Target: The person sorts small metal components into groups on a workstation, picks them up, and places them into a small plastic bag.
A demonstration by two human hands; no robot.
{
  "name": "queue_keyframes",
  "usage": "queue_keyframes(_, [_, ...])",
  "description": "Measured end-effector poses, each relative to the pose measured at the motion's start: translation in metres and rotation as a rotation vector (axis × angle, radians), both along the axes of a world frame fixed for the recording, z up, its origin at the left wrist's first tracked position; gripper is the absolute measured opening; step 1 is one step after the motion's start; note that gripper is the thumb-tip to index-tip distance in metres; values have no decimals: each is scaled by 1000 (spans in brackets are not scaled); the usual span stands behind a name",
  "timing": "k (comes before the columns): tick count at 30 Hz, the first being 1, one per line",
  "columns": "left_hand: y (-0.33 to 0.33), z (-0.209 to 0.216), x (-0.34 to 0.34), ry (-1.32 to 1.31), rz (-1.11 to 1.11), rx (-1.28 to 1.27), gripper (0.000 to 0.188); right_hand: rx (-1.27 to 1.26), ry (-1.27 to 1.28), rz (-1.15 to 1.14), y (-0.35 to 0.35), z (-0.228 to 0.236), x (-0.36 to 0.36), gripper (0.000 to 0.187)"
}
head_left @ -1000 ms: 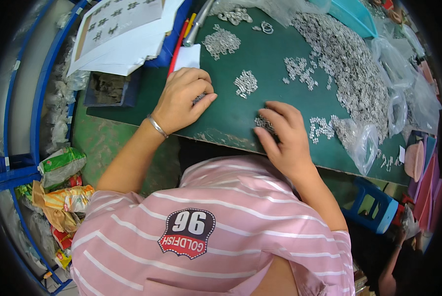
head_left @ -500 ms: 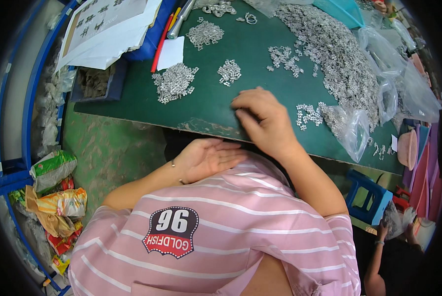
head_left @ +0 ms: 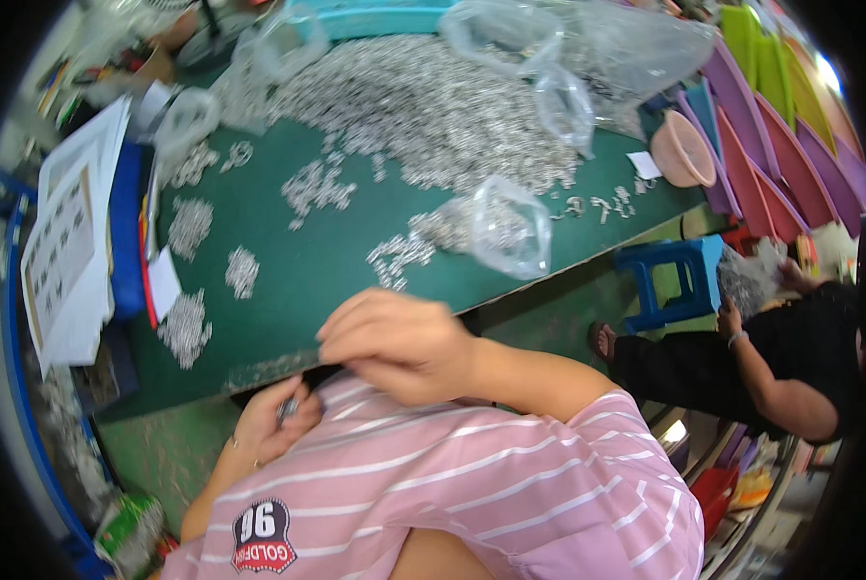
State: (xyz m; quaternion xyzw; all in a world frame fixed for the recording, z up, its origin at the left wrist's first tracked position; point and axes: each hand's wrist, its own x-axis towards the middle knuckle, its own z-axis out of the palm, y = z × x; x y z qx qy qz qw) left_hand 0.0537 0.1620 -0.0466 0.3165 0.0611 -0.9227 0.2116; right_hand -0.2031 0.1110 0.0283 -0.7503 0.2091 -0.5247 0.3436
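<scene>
My left hand [head_left: 270, 423] is cupped just below the near edge of the green table [head_left: 307, 280], against my pink striped shirt. A few small silvery metal parts [head_left: 288, 410] lie in its palm. My right hand [head_left: 394, 343] rests on the table's near edge directly above it, fingers curled together and pointing down over the edge. I cannot see what is under those fingers. Small piles of the same parts [head_left: 186, 329] lie on the mat to the left. Another small pile [head_left: 399, 256] sits just beyond my right hand.
A big heap of metal parts [head_left: 423, 106] covers the far table, with clear plastic bags [head_left: 510, 227] around it. Papers [head_left: 65, 251] lie at the left. A blue stool [head_left: 670, 280], a seated person in black [head_left: 771, 358] and coloured trays [head_left: 771, 145] are on the right.
The view has swung right. My left hand stays under the table edge, now with parts in it. My right hand has drawn back from the mat to the near edge.
</scene>
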Motion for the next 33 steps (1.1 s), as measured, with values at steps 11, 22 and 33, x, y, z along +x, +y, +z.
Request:
queue_keyframes(11, [-64, 90, -23, -152, -51, -545, 24, 297, -382, -1072, -15, 4, -198, 18])
queue_keyframes(22, [-95, 103, -81, -169, -214, -434, 17, 334, 329, -1307, -88, -2, -215, 70])
queue_keyframes(33, [-94, 90, -71, -84, -190, -426, 20, 491, 122, -1321, -115, -9, -249, 34])
